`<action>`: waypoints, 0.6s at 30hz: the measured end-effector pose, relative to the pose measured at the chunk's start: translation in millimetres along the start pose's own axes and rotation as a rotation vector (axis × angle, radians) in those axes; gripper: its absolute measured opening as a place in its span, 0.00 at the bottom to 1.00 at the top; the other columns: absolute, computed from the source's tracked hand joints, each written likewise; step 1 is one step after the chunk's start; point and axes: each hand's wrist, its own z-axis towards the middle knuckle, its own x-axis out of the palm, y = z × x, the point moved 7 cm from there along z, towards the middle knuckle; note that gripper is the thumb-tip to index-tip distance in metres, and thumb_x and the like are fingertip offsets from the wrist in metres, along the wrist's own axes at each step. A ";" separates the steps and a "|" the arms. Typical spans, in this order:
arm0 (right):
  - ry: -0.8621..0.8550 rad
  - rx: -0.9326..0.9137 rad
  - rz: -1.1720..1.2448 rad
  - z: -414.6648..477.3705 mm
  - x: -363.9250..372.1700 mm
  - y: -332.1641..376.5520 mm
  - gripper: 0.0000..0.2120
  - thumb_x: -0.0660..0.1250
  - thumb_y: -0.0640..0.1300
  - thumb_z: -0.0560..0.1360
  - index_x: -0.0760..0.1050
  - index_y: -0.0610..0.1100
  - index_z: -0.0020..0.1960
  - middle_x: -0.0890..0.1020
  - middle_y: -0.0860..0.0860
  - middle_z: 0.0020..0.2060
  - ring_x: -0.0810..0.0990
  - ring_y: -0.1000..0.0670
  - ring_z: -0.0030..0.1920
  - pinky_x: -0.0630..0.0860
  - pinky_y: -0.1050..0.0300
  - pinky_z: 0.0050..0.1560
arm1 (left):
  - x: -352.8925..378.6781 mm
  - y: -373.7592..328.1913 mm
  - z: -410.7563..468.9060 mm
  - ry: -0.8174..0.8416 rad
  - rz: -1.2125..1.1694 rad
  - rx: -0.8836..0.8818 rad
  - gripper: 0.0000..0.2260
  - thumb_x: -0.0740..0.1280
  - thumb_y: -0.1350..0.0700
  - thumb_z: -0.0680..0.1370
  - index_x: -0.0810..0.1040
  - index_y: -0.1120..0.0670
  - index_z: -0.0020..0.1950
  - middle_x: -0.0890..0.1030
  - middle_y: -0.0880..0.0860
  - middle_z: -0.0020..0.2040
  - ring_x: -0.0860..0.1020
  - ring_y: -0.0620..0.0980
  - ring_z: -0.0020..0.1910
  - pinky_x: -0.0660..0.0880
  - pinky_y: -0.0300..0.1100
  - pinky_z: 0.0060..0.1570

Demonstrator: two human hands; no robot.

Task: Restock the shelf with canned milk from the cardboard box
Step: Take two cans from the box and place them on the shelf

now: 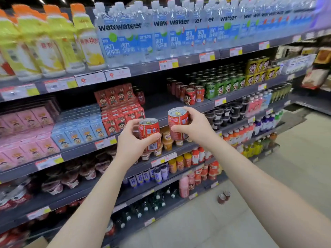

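My left hand (pixel 130 142) grips a red milk can (pixel 149 134), held upright with its barcode facing me. My right hand (pixel 194 125) grips a second red can (pixel 177 120), tilted slightly and a little higher. Both cans hover in front of a dark shelf (pixel 161 111) that has a bare stretch between red milk cartons (pixel 121 111) on the left and a group of matching red cans (pixel 192 94) on the right. A corner of the cardboard box (pixel 38 243) shows at the bottom left edge.
Green cans (pixel 222 86) and yellow cans (pixel 258 68) stand further right on the same shelf. Water bottles (pixel 161 33) fill the top shelf. Jelly cups (pixel 168 140) sit just below my hands. Two cans (pixel 223 196) stand on the floor by the shelf base.
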 end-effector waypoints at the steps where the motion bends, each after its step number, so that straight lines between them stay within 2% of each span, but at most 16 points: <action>1: 0.009 -0.013 0.010 18.1 1.2 -3.0 0.35 0.81 0.47 0.68 0.70 0.50 0.72 0.81 0.54 0.60 0.81 0.56 0.56 0.82 0.55 0.56 | 3.2 5.5 15.3 -0.019 0.001 -0.003 0.30 0.83 0.43 0.67 0.76 0.40 0.65 0.83 0.40 0.57 0.82 0.36 0.54 0.81 0.40 0.54; 3: 0.031 -0.030 0.020 53.6 4.3 -8.7 0.33 0.80 0.46 0.69 0.71 0.50 0.70 0.81 0.55 0.58 0.81 0.58 0.55 0.81 0.59 0.53 | 8.1 16.2 45.8 -0.049 0.000 -0.016 0.30 0.83 0.42 0.66 0.76 0.40 0.64 0.83 0.39 0.57 0.82 0.37 0.55 0.81 0.46 0.57; 5: 0.058 -0.045 0.011 88.3 8.5 -16.1 0.32 0.80 0.46 0.69 0.72 0.51 0.69 0.81 0.56 0.58 0.81 0.58 0.55 0.81 0.58 0.54 | 10.3 23.5 73.5 -0.085 0.011 -0.020 0.31 0.83 0.40 0.65 0.76 0.40 0.65 0.83 0.39 0.58 0.82 0.38 0.57 0.81 0.48 0.59; 9: 0.102 -0.026 0.016 146.5 15.2 -40.1 0.32 0.80 0.48 0.68 0.72 0.53 0.69 0.82 0.57 0.58 0.82 0.57 0.56 0.82 0.53 0.57 | 16.8 33.3 117.7 -0.115 0.024 -0.058 0.29 0.84 0.43 0.66 0.76 0.39 0.64 0.83 0.39 0.58 0.82 0.38 0.56 0.81 0.47 0.59; 12: 0.126 -0.013 0.016 175.7 19.4 -53.4 0.30 0.80 0.46 0.68 0.73 0.53 0.67 0.82 0.57 0.56 0.82 0.57 0.55 0.81 0.55 0.55 | 23.4 39.0 139.2 -0.116 0.049 -0.077 0.29 0.84 0.44 0.66 0.75 0.37 0.63 0.83 0.39 0.58 0.82 0.37 0.56 0.81 0.46 0.58; 15: 0.144 0.009 0.034 202.4 26.8 -66.9 0.29 0.80 0.45 0.69 0.72 0.54 0.65 0.81 0.58 0.55 0.81 0.59 0.53 0.79 0.61 0.51 | 30.2 46.9 156.2 -0.139 0.045 -0.103 0.31 0.84 0.45 0.67 0.75 0.40 0.65 0.82 0.38 0.57 0.82 0.36 0.54 0.82 0.45 0.56; 18: 0.174 -0.006 0.043 229.0 39.5 -82.2 0.29 0.80 0.45 0.68 0.73 0.53 0.65 0.81 0.59 0.55 0.81 0.59 0.53 0.78 0.61 0.50 | 41.9 58.7 167.0 -0.166 0.041 -0.121 0.30 0.84 0.46 0.67 0.75 0.41 0.65 0.83 0.40 0.57 0.83 0.38 0.54 0.83 0.46 0.56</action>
